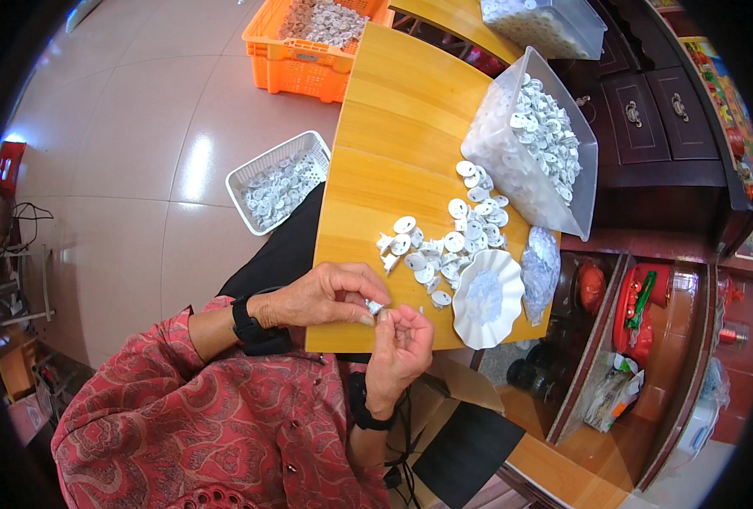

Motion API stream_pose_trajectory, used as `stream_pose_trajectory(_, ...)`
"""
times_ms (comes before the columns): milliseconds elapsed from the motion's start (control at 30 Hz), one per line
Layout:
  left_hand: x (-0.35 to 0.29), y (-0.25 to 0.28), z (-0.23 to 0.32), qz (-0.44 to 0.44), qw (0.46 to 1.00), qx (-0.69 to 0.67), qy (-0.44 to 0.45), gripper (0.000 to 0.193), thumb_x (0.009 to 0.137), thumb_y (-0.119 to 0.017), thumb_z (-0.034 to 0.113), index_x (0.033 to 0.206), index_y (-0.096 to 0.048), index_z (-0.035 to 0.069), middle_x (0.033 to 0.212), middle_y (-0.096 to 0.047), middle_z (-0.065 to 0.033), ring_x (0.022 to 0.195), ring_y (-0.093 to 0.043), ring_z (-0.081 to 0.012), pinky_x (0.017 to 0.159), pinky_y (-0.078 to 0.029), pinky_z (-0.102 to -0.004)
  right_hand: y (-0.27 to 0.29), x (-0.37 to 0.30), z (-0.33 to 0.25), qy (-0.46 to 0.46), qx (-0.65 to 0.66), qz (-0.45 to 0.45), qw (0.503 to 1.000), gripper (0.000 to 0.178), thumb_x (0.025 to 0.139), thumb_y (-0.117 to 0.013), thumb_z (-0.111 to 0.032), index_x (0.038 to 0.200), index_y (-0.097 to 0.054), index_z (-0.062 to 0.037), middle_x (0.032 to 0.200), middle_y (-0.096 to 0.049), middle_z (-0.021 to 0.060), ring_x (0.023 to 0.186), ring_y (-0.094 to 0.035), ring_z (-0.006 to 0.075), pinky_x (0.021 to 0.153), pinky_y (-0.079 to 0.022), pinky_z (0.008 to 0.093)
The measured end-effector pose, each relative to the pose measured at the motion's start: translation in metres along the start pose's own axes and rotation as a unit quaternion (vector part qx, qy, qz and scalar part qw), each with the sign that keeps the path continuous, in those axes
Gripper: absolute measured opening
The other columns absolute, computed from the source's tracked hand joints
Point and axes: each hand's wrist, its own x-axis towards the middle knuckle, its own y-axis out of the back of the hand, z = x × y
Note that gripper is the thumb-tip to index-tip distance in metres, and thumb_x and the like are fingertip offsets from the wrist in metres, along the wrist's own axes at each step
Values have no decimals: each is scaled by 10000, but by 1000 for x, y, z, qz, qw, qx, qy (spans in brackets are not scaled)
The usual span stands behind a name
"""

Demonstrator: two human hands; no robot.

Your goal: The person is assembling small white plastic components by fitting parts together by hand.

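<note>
Over the near edge of the wooden table, both my hands meet at a small white plastic part [375, 307]. My left hand [330, 294] pinches it between thumb and fingertips. From the other side the thumb and fingers of my right hand [400, 341] close on it, hiding much of its shape. Just beyond my hands lies a loose pile of white round-headed plastic parts [453, 243]. Right of my hands stands a white scalloped dish [468, 327] with small pale bits in it. A clear plastic bag [540, 270] of similar bits lies beside the dish.
A clear bin [499, 153] full of white parts stands on the table [385, 110]. White parts also fill a white basket [239, 198] left of the table. An orange crate [296, 78] stands at the far left. Dark cabinets [648, 119] and open shelves [614, 450] flank the right.
</note>
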Motion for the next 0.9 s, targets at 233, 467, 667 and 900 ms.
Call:
stream_pose_trajectory(233, -3, 1, 3, 17, 996, -78, 29, 281, 849, -705, 19, 1126, -667, 27, 1147, -569, -48, 1040, -548, -103, 889, -459, -225, 2, 2, -3, -64, 69, -13, 995, 262, 881, -643, 35, 1117, -531, 45, 920, -637, 78, 828, -607, 108, 765, -504, 234)
stream_pose_trajectory(467, -3, 3, 5, 13, 999, -25, 26, 275, 853, -705, 24, 1126, -669, 25, 1147, -585, -50, 1021, -554, -93, 861, -453, -218, -4, 2, -7, -53, 64, 1, 997, 274, 866, -660, 24, 1114, -544, 30, 931, -606, 61, 791, -569, 87, 699, -476, 211)
stream_pose_trajectory(667, -6, 10, 15, 39, 997, -59, 34, 291, 835, -702, -19, 1122, -665, 8, 1136, -597, -64, 1042, -565, -112, 879, -464, -233, -16, 6, -6, -38, 93, 0, 995, 241, 878, -648, 22, 1097, -550, 30, 945, -605, 61, 828, -579, 95, 750, -483, 218)
stream_pose_trajectory(900, -8, 51, 31, 254, 967, -27, -12, 202, 853, -681, 21, 1055, -675, 18, 981, -677, -37, 917, -627, -116, 860, -511, -278, 3, 21, 11, 43, -46, 47, 997, 148, 889, -664, -78, 987, -615, 23, 885, -644, 83, 789, -617, 142, 720, -515, 287)
